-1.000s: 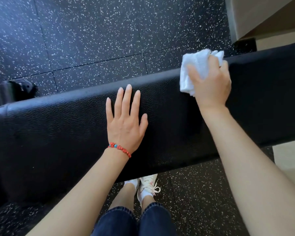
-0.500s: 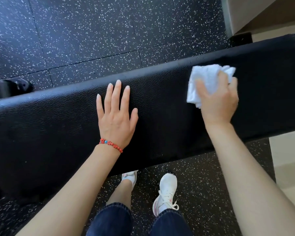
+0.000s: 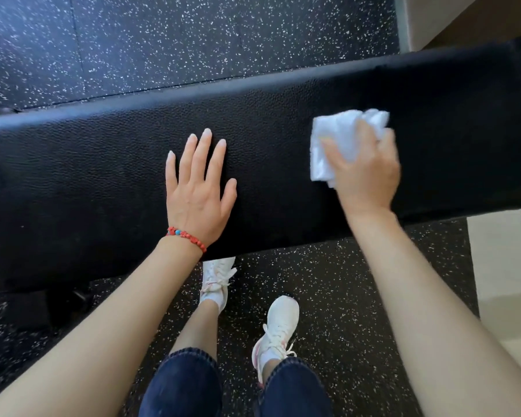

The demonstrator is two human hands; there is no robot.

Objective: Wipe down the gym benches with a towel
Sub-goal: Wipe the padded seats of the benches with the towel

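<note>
A black padded gym bench (image 3: 103,182) with a pebbled vinyl surface runs across the view from the left edge to the right edge. The left hand (image 3: 197,194) lies flat on the pad, palm down, its fingers (image 3: 203,152) straight and slightly spread, pointing toward the far edge of the bench; it holds nothing. A red beaded bracelet (image 3: 187,237) circles that wrist, just behind the heel of the palm, close to the bench's near edge.

The right hand (image 3: 366,173) grips a crumpled white towel (image 3: 331,145), fingers curled round it and pressing it against the pad. Most of the towel bunches out ahead of the knuckles and to the thumb side, between the two hands but well apart from the left fingertips. This hand and the towel look slightly blurred.

Beyond the fingertips of both hands, past the bench's far edge, lies black rubber flooring (image 3: 193,40) flecked with white. Behind the wrists, on the same flooring, stand two white sneakers (image 3: 278,323) below dark blue jeans (image 3: 181,386). A pale tiled floor (image 3: 506,266) shows to the right of the right forearm.
</note>
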